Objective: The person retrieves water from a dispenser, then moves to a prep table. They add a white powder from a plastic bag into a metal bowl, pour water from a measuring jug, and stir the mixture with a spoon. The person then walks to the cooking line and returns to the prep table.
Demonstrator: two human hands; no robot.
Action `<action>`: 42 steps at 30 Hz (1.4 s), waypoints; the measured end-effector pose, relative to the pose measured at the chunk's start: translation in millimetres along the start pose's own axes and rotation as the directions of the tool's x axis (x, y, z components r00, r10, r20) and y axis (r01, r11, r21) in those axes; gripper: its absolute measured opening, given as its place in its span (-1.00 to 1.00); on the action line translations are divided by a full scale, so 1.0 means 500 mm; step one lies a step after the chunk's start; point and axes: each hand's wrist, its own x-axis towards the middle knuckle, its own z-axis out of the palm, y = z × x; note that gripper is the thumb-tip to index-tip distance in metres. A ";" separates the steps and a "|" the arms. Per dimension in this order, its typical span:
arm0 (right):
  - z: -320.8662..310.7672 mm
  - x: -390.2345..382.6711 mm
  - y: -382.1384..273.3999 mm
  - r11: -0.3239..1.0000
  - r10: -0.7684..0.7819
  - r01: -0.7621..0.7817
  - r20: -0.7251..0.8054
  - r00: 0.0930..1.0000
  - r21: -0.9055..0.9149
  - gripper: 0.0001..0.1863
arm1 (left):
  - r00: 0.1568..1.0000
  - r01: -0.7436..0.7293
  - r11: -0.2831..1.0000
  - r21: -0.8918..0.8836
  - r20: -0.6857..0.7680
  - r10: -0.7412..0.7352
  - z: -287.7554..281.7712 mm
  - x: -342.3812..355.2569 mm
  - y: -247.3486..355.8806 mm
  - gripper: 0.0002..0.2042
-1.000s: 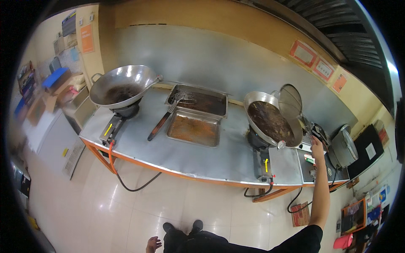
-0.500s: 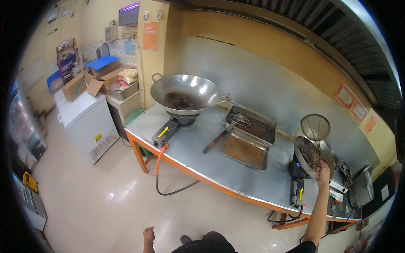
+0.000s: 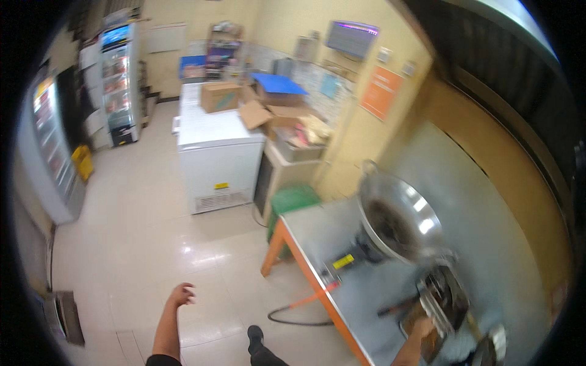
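Two Hands, Well Apart, at a Kitchen Surface

A person's right hand (image 3: 422,327), blurred, is over the near metal tray (image 3: 433,345), partly hiding its brownish-orange bottom; whether the hand touches or grips anything, an onlooker cannot tell. Just beyond is the far tray (image 3: 452,285), darker inside, and a dark handle (image 3: 397,306) extends left of the pair above the metal-topped surface (image 3: 314,227). The left hand (image 3: 181,294) hangs above the tiled floor (image 3: 143,244), fingers loosely curled around nothing. Farther along, a wide wok (image 3: 400,213), dark at the bottom, sits on a burner (image 3: 346,262), its orange-and-black hose (image 3: 304,301) looping below the surface's edge.
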 end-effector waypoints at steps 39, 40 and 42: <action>-0.373 -2.087 -2.677 0.271 -0.567 0.168 0.298 -0.768 0.948 -0.66 | -0.062 -0.753 -0.361 0.550 0.486 0.872 -1.280 0.833 1.690 -0.72; -0.403 -2.113 -2.753 0.280 -0.575 0.162 0.300 -0.761 0.946 -0.65 | -0.051 -0.783 -0.319 0.533 0.457 0.888 -1.338 0.879 1.705 -0.69; -0.440 -2.162 -2.925 0.227 -0.604 0.135 0.248 -0.757 0.964 -0.65 | 0.091 -0.829 -0.174 0.531 0.435 0.896 -1.458 0.989 1.711 -0.67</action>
